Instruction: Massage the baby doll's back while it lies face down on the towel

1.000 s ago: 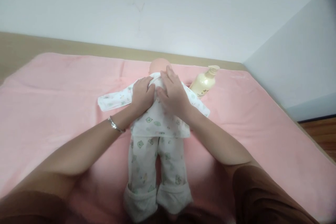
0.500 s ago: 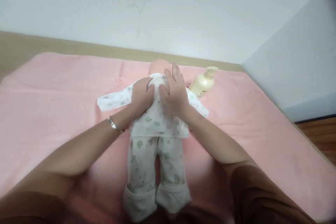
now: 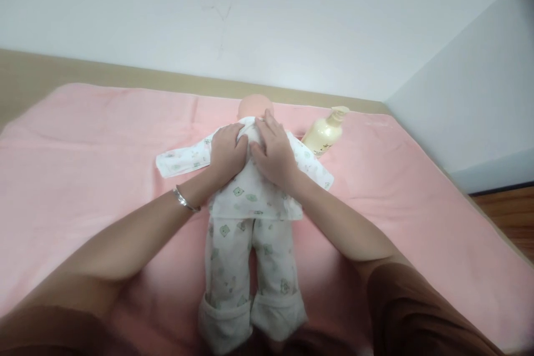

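Observation:
A baby doll [image 3: 254, 107] lies with its head toward the wall, dressed in a white patterned top [image 3: 250, 194] and matching trousers [image 3: 229, 261] with turned-up cuffs. Flat on the left side of its upper torso rests my left hand [image 3: 228, 147], fingers stretched out and thumb toward the middle. My right hand [image 3: 275, 150] lies open on the other side of the upper torso, its fingertips near the collar. Both hands touch the cloth and hold nothing. The doll's sleeves spread out to either side; its face is not visible.
A pink sheet [image 3: 95, 178] lies beneath the doll. Near the right sleeve, a cream pump bottle [image 3: 325, 133] leans at a slant. A pale wall [image 3: 308, 22] rises behind the tan edge [image 3: 167, 75], and brown wood floor [image 3: 509, 217] shows at far right.
My right hand has come down from a raised, tilted pose and moved slightly left, now flatter on the top. The left hand stays on the torso. The view has shifted slightly.

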Available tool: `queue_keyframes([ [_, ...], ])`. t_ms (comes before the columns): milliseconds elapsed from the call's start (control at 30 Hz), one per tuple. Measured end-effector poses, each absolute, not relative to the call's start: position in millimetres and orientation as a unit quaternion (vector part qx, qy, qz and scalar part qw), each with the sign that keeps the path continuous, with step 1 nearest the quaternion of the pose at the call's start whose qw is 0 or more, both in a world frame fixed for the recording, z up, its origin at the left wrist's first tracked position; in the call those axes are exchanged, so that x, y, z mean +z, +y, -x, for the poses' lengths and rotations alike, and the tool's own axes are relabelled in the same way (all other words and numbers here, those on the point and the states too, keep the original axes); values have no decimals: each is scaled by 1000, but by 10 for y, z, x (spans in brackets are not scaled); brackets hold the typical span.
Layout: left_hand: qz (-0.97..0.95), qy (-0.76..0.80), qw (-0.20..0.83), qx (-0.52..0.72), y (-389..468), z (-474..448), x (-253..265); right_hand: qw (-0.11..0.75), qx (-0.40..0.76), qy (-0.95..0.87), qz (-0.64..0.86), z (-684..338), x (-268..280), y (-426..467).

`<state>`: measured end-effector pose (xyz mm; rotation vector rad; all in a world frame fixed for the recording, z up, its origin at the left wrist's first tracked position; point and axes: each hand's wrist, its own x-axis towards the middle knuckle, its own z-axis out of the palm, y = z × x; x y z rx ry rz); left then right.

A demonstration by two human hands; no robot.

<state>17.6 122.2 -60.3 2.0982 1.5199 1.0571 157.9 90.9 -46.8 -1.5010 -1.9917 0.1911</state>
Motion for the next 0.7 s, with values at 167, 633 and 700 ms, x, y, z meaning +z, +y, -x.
queue_keyframes([
  [167,-740,530,172,377,1227,-179,-609,262,68,-776,570,-1532,-580,935],
  [633,-724,545,199,372,1207,-166,-594,257,64,-782,565,-1535,-550,928],
  [700,-701,548,217,403,1152,-151,-546,262,66,-787,555,-1584,-521,937],
])
